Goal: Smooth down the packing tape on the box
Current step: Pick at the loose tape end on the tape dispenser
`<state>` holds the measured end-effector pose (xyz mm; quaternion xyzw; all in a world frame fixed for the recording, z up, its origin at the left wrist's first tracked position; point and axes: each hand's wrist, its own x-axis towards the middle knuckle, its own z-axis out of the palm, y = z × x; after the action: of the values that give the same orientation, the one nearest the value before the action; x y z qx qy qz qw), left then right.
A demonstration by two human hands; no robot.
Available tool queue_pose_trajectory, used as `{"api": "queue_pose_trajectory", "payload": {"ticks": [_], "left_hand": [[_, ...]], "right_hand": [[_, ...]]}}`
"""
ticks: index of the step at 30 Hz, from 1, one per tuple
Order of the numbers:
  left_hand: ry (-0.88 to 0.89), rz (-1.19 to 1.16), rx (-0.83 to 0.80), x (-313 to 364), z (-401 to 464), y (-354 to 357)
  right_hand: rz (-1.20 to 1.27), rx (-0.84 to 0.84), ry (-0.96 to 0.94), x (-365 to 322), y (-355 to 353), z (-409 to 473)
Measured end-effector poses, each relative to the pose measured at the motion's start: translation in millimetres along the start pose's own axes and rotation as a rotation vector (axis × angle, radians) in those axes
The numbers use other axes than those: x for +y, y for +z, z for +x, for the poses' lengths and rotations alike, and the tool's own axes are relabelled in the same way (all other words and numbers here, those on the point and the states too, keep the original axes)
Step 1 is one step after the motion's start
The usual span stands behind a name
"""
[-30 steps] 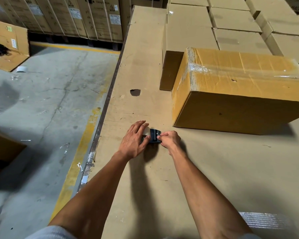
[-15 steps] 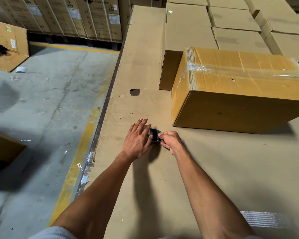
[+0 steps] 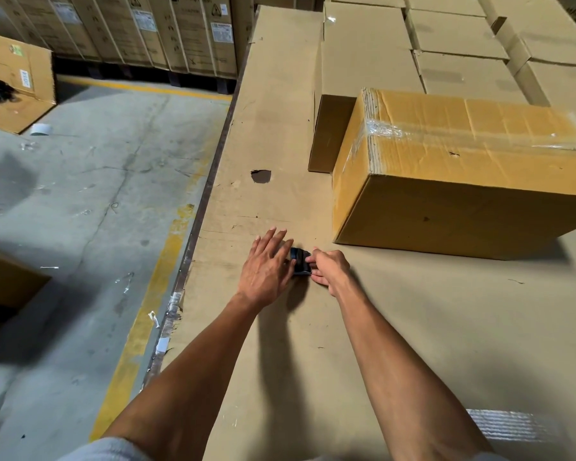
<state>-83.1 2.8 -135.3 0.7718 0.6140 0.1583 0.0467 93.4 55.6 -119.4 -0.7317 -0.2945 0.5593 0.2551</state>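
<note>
Head view: left hand lies flat, fingers spread, beside a small dark object pinched by the right hand on the cardboard-covered desk; yellow box, glossy wrinkled packing tape across it, sits upper right, bare surface between.

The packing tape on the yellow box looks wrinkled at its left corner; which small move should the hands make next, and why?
Probably let go of the small dark object and reach the right hand up to the box. Both hands are at that object on the cardboard surface, clear of the box, while the packing tape is crinkled at the corner, untouched.
</note>
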Motion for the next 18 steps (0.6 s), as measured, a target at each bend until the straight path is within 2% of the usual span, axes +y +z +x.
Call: {"api": "queue_pose_trajectory", "payload": {"ticks": [4,9,13,18], "left_hand": [[0.006,-0.008,0.026,-1,-1,2],[0.015,-0.033,0.059,-1,-1,2],[0.028,-0.062,0.070,-3,-2,3],[0.020,-0.062,0.055,-5,-2,3]], "right_hand": [[-0.030,-0.069,-0.005,2,-1,2],[-0.272,0.021,-0.110,1,10,-3],[-0.411,0.076,-0.118,-6,15,-3],[-0.375,0.082,-0.136,-10,9,-12]]}}
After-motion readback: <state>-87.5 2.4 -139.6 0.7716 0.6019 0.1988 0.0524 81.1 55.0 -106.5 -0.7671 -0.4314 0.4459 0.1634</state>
